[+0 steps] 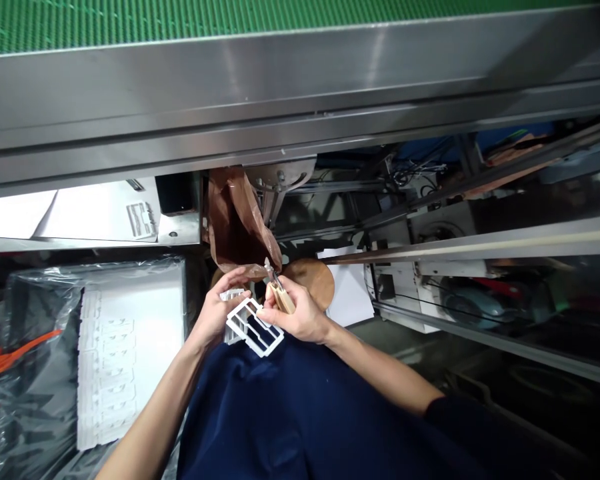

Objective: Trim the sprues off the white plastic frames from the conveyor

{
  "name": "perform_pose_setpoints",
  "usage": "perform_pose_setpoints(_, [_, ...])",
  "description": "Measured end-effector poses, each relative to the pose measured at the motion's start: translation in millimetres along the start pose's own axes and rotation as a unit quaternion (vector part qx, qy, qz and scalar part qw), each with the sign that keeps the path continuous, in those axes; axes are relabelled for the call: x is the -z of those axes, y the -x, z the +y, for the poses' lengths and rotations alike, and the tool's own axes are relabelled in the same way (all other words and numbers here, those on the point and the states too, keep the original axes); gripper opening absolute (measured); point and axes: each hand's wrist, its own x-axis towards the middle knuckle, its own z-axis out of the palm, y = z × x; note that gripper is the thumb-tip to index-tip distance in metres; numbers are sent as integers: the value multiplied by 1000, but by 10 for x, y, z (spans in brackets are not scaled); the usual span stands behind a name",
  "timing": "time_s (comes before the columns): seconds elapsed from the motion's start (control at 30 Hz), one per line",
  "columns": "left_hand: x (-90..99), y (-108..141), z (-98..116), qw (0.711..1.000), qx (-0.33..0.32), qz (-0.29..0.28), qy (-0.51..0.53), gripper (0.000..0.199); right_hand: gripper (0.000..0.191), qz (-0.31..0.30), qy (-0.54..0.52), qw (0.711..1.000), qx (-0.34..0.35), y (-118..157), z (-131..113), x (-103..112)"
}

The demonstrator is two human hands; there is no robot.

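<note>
My left hand (215, 313) was curled around the left end of a white moulded plastic frame (254, 328), with a narrower white piece (233, 295) showing behind my fingers. I couldn't tell whether that piece was joined to the frame. My right hand (303, 315) pinched a wooden-handled knife (281, 298) between thumb and fingers, its small metal blade (272, 270) pointing away from me, close beside the frame.

The frame hung just above my navy shirt (280, 413). It looked light and stiff, a rectangle of thin ribs around long slots, and likely to snap if twisted. The thicker outer rail seemed the safest place to hold it, not the slender inner bars. The knife's plain wooden handle looked dry and easy to grip.

Just beyond my hands hung a crumpled brown paper bag (235, 223), with a round wooden disc (313, 280) and a white paper sheet (349, 287) to its right. To my left, a stack of white moulded sheets (127, 353) lay on glossy clear plastic wrap (35, 393). Far ahead ran a brushed stainless steel conveyor frame (280, 87) beneath a green belt (130, 20).
</note>
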Motion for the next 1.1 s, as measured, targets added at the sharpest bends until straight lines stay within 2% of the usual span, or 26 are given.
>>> perform_pose_setpoints(0.13, [-10,10,48,999,44,27,-8,32,28,8,-11,1000,-9,-12,-2,6])
perform_pose_setpoints(0.2, [-12,61,80,998,53,9,15,34,28,15,-14,1000,-11,-17,-12,5])
perform_pose_setpoints(0.33, [-22,206,145,984,57,-90,144,46,26,58,-28,998,-22,-31,-24,-38])
perform_pose_setpoints(0.4, [-27,256,157,973,51,-119,189,46,28,73,-55,995,-30,-34,-13,-89])
perform_pose_setpoints(0.47, [-28,276,150,969,44,-123,208,46,29,75,-87,993,-41,-33,9,-156])
perform_pose_setpoints(0.6, [-38,273,115,965,37,-125,227,59,30,80,-150,984,-48,-23,22,-289])
perform_pose_setpoints(0.67, [-52,276,109,964,41,-115,237,56,32,78,-157,984,-39,-13,-8,-310])
perform_pose_setpoints(0.73, [-66,286,114,964,45,-93,246,52,31,66,-97,993,-23,-2,-59,-266])
perform_pose_setpoints(0.8, [-70,298,126,966,50,-72,243,51,27,41,38,998,5,3,-122,-145])
perform_pose_setpoints(0.83, [-66,302,134,968,55,-66,237,51,26,25,122,992,26,-1,-154,-59])
perform_pose_setpoints(0.9, [-48,309,148,973,66,-63,214,50,26,-11,285,956,73,-24,-219,139])
perform_pose_setpoints(0.97, [-25,313,163,977,70,-77,184,50,25,-51,412,903,112,-60,-285,333])
perform_pose_setpoints(1.1, [9,315,193,979,59,-131,141,52,24,-121,552,814,134,-127,-425,584])
